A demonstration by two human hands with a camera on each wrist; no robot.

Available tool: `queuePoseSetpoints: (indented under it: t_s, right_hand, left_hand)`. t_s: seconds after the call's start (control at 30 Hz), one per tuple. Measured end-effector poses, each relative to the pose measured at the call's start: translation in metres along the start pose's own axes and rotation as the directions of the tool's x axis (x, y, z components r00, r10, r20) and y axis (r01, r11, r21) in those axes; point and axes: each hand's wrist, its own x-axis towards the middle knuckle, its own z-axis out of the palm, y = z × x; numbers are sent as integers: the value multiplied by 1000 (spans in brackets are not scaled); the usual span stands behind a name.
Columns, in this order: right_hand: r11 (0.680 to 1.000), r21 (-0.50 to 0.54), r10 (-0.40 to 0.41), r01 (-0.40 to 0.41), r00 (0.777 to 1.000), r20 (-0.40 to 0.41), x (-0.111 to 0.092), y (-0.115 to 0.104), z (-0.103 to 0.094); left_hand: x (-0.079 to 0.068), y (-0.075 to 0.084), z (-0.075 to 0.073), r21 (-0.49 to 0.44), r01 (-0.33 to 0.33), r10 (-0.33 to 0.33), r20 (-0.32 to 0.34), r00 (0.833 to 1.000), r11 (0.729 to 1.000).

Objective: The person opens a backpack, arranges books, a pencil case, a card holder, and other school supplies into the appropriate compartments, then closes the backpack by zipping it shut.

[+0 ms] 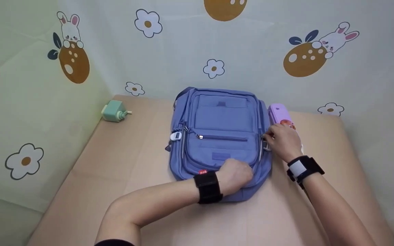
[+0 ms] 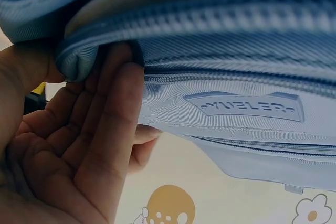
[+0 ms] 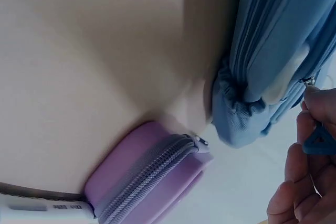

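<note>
A blue backpack [image 1: 222,118] lies on the table with its front pockets up. At its lower right front, my left hand [image 1: 236,176] grips the bag's edge. The left wrist view shows a fold of fabric [image 2: 79,64] between thumb and fingers, beside a zipper. On the bag's right side, my right hand [image 1: 283,141] pinches a zipper pull. In the right wrist view its slider [image 3: 308,81] is at the fingertips, and the pull's blue triangular tab [image 3: 319,141] lies against the fingers. Another zipper pull [image 1: 200,137] rests on the front pocket.
Close to the bag's right side lies a purple pencil case [image 1: 278,111], partly behind my right hand. A white object [image 3: 47,211] lies beside the case. At the table's far left corner stands a green pencil sharpener [image 1: 114,111] with a crank. Printed curtains [image 1: 180,58] hang behind the table.
</note>
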Motion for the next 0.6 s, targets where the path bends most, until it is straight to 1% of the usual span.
queuePoseSetpoints:
  t_s: [0.13,0.27,0.33,0.43,0.6]
  right_hand:
    - [1000,-1,26,-26,999,-32,12,6,8]
    - [998,4,57,-57,997,-45,17,9,16]
    - [998,13,65,-64,997,-33,17,9,18]
    - [998,18,54,-54,998,-21,15,7,18]
    - [999,43,12,-10,999,-41,2,4,11]
  left_hand:
    - [-2,-1,1,-8,-7,6,-25,1000,1000]
    - [-3,-1,1,-23,-13,12,-32,999,1000]
    - [-3,-1,2,-19,-11,10,-40,999,1000]
    - [-5,-3,3,-30,2,-3,-49,999,1000]
    - [-9,-9,-1,-119,17,-25,-67,997,993]
